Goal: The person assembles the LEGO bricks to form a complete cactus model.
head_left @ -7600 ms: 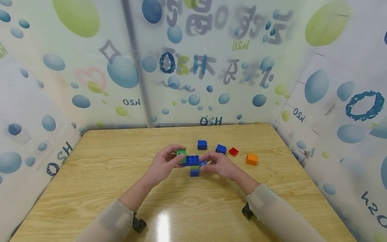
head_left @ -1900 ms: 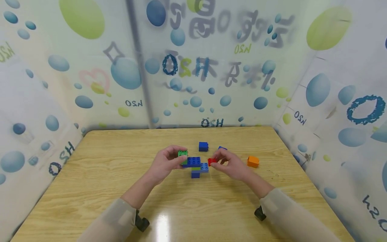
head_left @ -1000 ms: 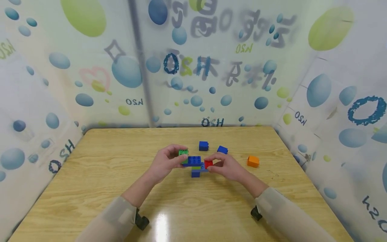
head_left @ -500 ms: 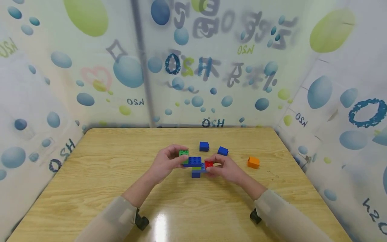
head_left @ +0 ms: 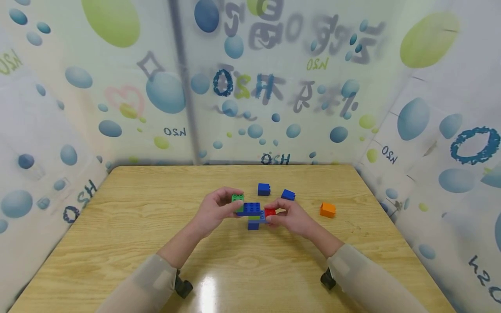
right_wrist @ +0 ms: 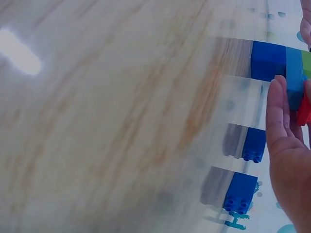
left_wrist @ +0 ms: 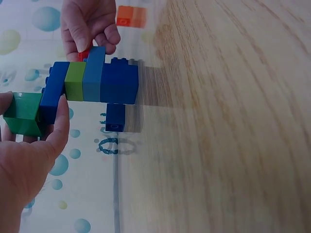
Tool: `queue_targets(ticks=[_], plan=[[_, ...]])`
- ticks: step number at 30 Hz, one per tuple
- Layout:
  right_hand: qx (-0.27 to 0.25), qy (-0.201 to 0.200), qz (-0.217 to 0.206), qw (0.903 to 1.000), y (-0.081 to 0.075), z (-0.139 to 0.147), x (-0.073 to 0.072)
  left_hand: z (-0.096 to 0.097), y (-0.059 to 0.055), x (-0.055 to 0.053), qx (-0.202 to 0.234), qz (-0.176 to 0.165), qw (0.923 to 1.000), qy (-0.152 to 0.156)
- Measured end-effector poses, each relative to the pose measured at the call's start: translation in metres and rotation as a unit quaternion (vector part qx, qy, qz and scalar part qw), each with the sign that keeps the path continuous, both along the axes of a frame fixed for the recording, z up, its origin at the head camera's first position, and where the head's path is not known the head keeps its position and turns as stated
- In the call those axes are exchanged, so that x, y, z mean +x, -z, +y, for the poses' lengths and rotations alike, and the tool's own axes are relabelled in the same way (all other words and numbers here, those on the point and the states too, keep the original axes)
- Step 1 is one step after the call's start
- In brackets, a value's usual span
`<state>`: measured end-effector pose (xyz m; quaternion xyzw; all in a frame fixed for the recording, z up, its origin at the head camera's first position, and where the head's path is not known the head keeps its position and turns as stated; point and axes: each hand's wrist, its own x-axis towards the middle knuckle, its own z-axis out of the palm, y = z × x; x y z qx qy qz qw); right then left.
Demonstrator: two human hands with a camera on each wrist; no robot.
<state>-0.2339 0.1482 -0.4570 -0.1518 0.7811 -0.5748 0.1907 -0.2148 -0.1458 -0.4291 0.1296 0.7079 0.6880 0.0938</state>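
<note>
Pinching both sides.
Your left hand (head_left: 214, 211) pinches the green block (head_left: 237, 198); your right hand (head_left: 291, 216), the red block (head_left: 270, 212) at the light-blue block (left_wrist: 94, 75).

From above and behind the grip, the head view faces forward and down, while nearer wrist views, from either side, share the brick stack (left_wrist: 74, 82).

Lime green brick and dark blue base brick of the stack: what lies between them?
In the left wrist view, a lighter blue brick lies between the lime green brick and the dark blue base brick.
</note>
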Motion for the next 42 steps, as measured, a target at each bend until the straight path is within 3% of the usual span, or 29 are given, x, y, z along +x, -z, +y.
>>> queue_targets(ticks=[14, 23, 27, 33, 42], plan=[[0.007, -0.001, 0.006, 1.0, -0.003, -0.001, 0.004, -0.001, 0.0, 0.002, -0.003, 0.004, 1.0, 0.001], [0.066, -0.014, 0.037, 0.997, -0.004, 0.002, 0.004, -0.001, 0.002, 0.002, 0.001, 0.001, 1.0, 0.004], [0.109, -0.006, 0.078, 0.991, -0.005, 0.01, 0.002, -0.001, 0.002, 0.002, 0.003, -0.001, 1.0, 0.005], [0.132, 0.04, 0.14, 0.9805, -0.011, 0.037, -0.002, -0.001, 0.0, 0.002, 0.007, 0.008, 0.9999, 0.01], [0.215, 0.101, 0.215, 0.9473, -0.012, 0.098, -0.009, -0.001, -0.002, 0.002, 0.012, 0.006, 0.9999, 0.011]])
